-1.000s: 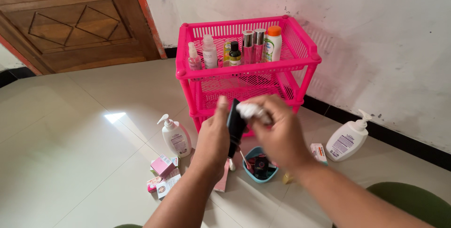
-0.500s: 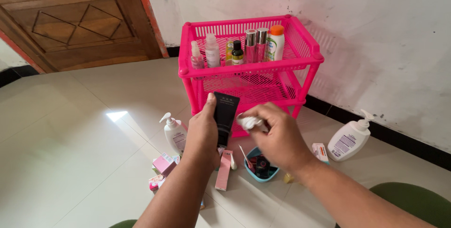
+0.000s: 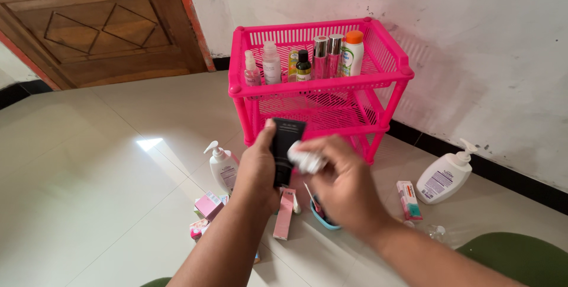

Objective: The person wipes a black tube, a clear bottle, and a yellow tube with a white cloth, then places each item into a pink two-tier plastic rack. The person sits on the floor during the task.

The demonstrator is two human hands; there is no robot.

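Here the left hand (image 3: 258, 168) is wrapped around a black squeeze tube (image 3: 284, 148), thumb up one side and fingers hidden behind, holding it upright with its flat crimped end at the top. The right hand (image 3: 343, 183) pinches a crumpled white wipe (image 3: 305, 160) between thumb and fingertips and presses it against the tube's right side, so both hands are closed on something. The tube sits in mid-air in front of the pink plastic rack (image 3: 322, 89), above the clutter on the floor. It looks light and soft-walled, likely to dent under a hard squeeze and perhaps a little slick, so the firmer places to grip would be the crimped end or the shoulder by the cap, which the hand hides. The wipe is limp and weightless. Just below lie a slim pink box (image 3: 284, 213) and a small blue dish (image 3: 322, 216); a white pump bottle (image 3: 223, 166) stands to the left, another pump bottle (image 3: 445, 174) near the wall, and small bottles line the rack's top shelf
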